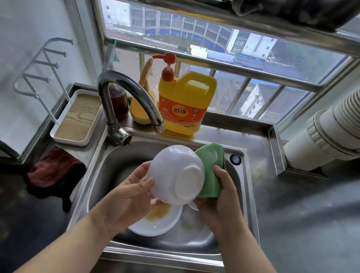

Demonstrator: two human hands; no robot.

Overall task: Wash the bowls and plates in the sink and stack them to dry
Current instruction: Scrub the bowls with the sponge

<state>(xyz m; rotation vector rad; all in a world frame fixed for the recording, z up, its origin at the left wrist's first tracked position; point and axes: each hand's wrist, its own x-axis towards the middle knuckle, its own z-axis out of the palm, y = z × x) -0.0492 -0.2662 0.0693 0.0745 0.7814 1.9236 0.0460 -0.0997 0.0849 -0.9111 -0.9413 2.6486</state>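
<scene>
A: Which step would you say is in hand?

B: The scrubbing, by my reading. A white round bowl (176, 174) is held up over the stainless steel sink (241, 175), tipped so that its foot ring faces the camera, and a green square cleaning cloth (212, 172) lies against its right side.

A: What is each hand doing?

B: The left hand (131, 189) cups the bowl from the near left; the fingers are curled round the rim, with the thumb lying on the outer wall. The right hand (221, 199) grips the cloth, fingers folded over its near edge, pressing it to the bowl.

A: Is water running?

B: None shows from the curved chrome tap (131, 99) at the far left of the basin.

A: And the rest of the dishes?

B: A white shallow dish smeared with orange sauce (158, 220) lies in the basin, below the raised bowl, near the front. Something else pale lies to its right, half hidden by the right wrist; I cannot tell what it is.

A: So how far along?

B: Early, I judge: no stacked dishes show on the counter, and at least one piece is still soiled.

A: What does the next move call for?

B: Probably wiping round the outside while the left hand turns the bowl, then rinsing. A firm hold matters, since a wet, soapy bowl can slip. The yellow plastic jug of dish soap with an orange pump (184, 100) stands on the far ledge, within reach if needed.
</scene>
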